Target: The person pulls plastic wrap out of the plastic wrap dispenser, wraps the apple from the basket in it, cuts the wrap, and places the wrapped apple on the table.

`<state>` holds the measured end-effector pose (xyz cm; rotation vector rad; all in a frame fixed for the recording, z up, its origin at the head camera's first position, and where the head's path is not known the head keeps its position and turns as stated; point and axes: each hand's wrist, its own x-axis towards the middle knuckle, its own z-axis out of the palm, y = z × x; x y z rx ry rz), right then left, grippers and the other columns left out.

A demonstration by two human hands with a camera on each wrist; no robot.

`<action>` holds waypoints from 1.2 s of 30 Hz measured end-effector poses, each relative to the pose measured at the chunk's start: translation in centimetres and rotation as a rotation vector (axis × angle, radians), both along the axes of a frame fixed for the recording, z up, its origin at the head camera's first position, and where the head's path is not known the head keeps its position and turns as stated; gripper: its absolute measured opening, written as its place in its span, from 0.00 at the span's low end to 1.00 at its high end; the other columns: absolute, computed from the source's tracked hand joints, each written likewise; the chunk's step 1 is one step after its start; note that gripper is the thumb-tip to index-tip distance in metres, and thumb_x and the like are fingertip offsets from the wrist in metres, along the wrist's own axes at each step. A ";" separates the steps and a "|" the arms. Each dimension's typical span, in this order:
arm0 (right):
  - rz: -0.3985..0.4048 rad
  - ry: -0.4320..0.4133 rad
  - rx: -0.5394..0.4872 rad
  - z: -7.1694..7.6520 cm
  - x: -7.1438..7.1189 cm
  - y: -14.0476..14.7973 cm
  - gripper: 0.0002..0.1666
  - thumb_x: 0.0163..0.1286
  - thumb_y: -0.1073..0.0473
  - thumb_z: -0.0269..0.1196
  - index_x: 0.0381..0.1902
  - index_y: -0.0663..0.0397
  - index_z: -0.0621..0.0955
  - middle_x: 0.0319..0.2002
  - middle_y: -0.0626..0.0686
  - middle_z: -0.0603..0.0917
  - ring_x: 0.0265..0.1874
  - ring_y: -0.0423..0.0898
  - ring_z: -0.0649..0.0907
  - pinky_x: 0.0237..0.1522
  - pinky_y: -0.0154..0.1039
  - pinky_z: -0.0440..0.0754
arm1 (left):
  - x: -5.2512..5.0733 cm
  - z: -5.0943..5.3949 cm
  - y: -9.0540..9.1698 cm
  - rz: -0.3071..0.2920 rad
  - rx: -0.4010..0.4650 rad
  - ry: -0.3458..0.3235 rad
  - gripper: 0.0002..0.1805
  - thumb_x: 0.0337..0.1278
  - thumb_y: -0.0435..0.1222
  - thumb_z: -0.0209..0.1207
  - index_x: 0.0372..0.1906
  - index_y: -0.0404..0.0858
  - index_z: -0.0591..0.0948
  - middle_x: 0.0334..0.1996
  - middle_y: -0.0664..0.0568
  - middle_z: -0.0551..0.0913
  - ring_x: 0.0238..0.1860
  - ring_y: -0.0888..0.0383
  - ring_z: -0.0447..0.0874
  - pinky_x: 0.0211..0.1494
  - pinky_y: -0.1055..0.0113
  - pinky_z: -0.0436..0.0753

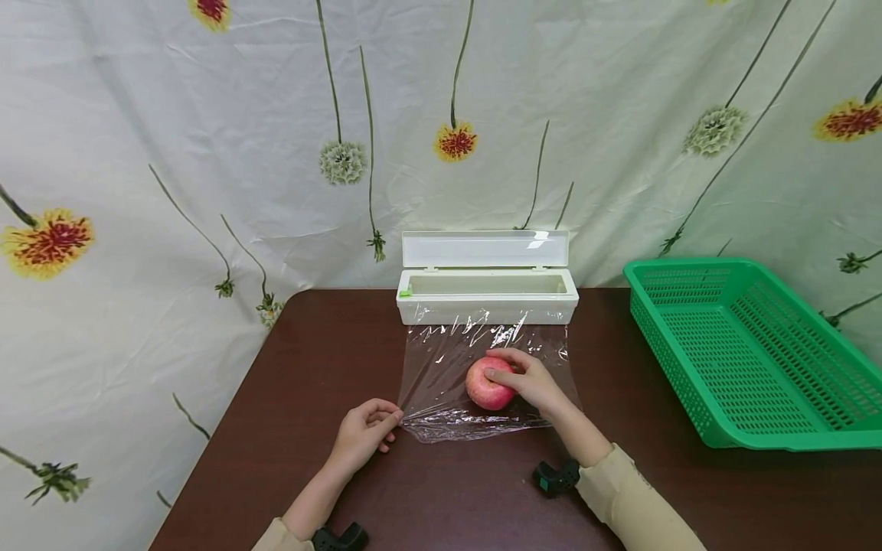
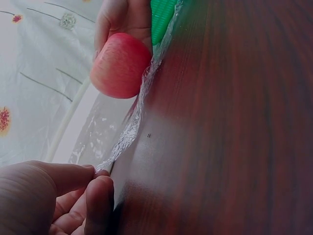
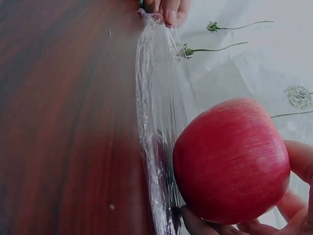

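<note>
Indoor workspace, flowered backdrop (image 1: 262,107), brown table (image 1: 331,352)

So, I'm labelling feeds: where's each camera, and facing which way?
Head: worn on the head, facing forward and down at the cling film and apple; left hand, right hand and sleeves show.
Left wrist: worn there, facing toward the apple; both hands show.
Right wrist: worn there, facing past the apple toward the left hand; both hands show.
Wrist views share apple and cling film.

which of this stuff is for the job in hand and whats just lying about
In use:
- apple, held by the right grip
- clear film, corner pinched by the left grip
- white box, lid open, film at its front

Seemingly just there:
- green basket
- floral cloth behind
</note>
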<state>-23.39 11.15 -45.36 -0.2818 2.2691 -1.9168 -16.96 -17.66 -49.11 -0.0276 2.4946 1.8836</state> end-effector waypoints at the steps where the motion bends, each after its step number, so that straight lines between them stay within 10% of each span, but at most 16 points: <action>1: -0.001 0.001 0.008 0.4 0.2 -0.1 0.26 0.61 0.63 0.65 0.56 0.66 0.76 0.53 0.63 0.77 0.45 0.50 0.77 0.42 0.34 0.76 | 0.0 0.0 0.0 -0.001 0.001 0.000 0.08 0.56 0.34 0.63 0.36 0.32 0.80 0.26 0.46 0.82 0.20 0.57 0.77 0.20 0.68 0.79; 10: -0.012 0.033 0.029 -0.2 0.0 -0.1 0.25 0.60 0.62 0.67 0.55 0.64 0.77 0.51 0.62 0.78 0.44 0.50 0.77 0.43 0.35 0.76 | 1.6 3.7 1.2 0.017 -0.016 -0.018 0.04 0.58 0.29 0.60 0.36 0.29 0.80 0.26 0.43 0.81 0.21 0.55 0.77 0.20 0.70 0.79; 23: -0.051 0.039 0.036 -0.4 -0.1 0.1 0.25 0.60 0.62 0.67 0.55 0.63 0.77 0.51 0.61 0.80 0.49 0.53 0.78 0.46 0.36 0.75 | 0.1 0.2 0.1 0.023 0.007 -0.020 0.07 0.57 0.34 0.62 0.37 0.33 0.80 0.27 0.48 0.82 0.20 0.57 0.77 0.20 0.68 0.79; 36: -0.038 0.023 0.043 -0.5 -0.3 0.5 0.28 0.60 0.58 0.67 0.57 0.61 0.77 0.51 0.58 0.80 0.50 0.51 0.77 0.50 0.38 0.74 | 0.0 0.3 -0.3 0.015 0.059 -0.019 0.11 0.58 0.39 0.61 0.40 0.35 0.79 0.29 0.47 0.84 0.21 0.55 0.78 0.21 0.64 0.81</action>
